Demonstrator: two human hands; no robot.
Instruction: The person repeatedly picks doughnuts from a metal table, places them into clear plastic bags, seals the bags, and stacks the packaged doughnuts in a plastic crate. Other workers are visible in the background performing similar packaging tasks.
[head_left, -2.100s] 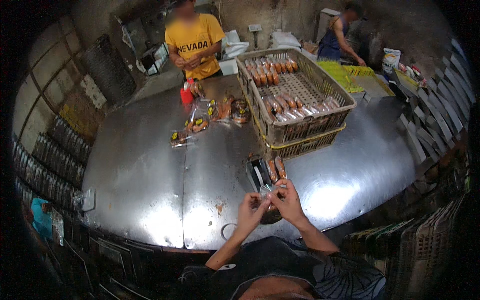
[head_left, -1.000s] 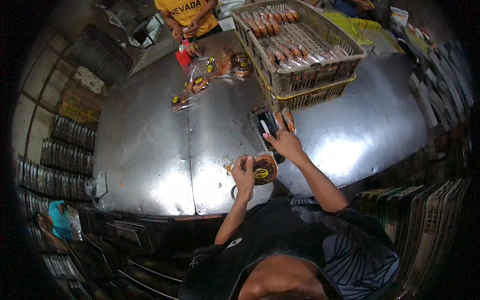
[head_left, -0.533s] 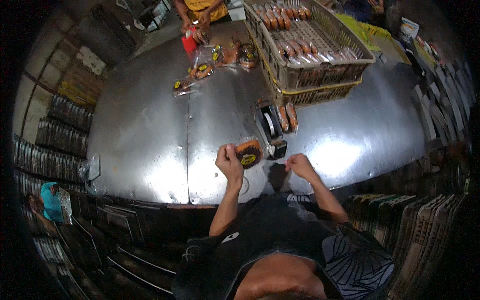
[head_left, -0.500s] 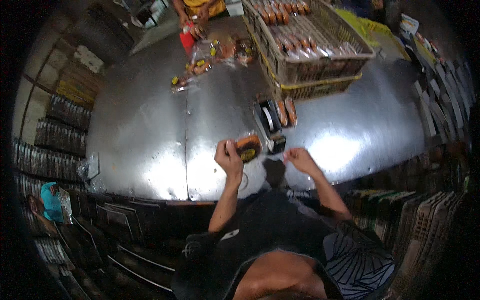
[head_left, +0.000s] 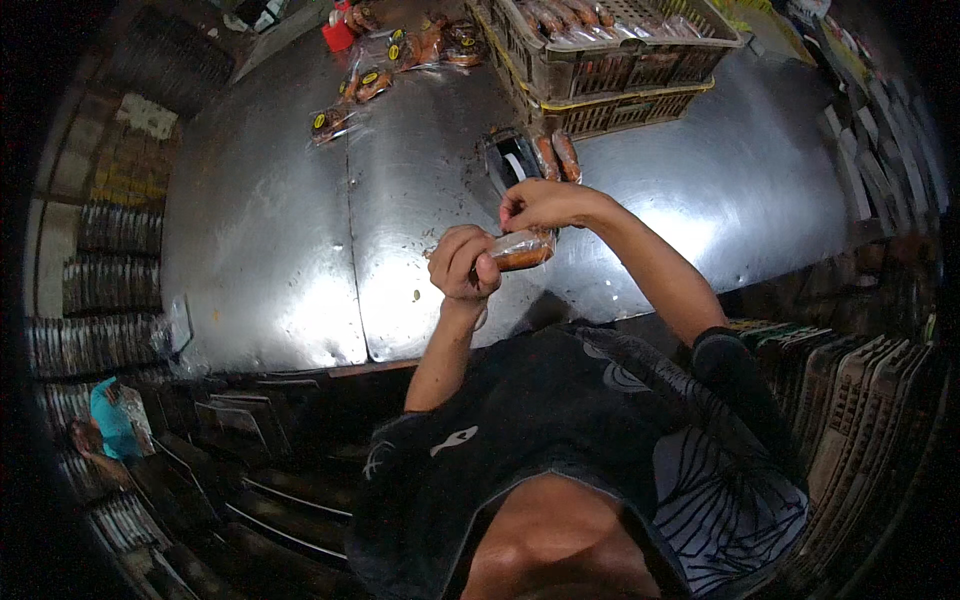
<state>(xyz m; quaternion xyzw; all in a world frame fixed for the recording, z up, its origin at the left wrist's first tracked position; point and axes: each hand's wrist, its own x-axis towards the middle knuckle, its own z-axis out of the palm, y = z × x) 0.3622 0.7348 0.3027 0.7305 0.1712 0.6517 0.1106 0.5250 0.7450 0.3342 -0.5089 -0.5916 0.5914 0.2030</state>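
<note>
My left hand (head_left: 463,264) is closed around one end of a clear-wrapped bread roll (head_left: 522,256), brown and long, held above the metal table. Just over the roll's far side, my right hand (head_left: 545,205) has its fingers pinched together, at or very near the wrapper. What those fingers hold, if anything, is too small to make out. Behind the right hand stands a black tape dispenser (head_left: 503,160) with a white roll in it, its near end partly hidden by that hand. Two more wrapped rolls (head_left: 556,158) lie beside the dispenser.
Stacked plastic crates (head_left: 610,80) at the far side hold wrapped rolls. Wrapped breads with round yellow labels (head_left: 375,82) lie at the far left, near a red object (head_left: 338,38). Trays (head_left: 850,400) stand in rows below the table's (head_left: 270,230) near edge.
My right hand has come left and forward to the roll, from beside the dispenser. My left hand has turned the roll, so its yellow label no longer shows. The whole view has shifted.
</note>
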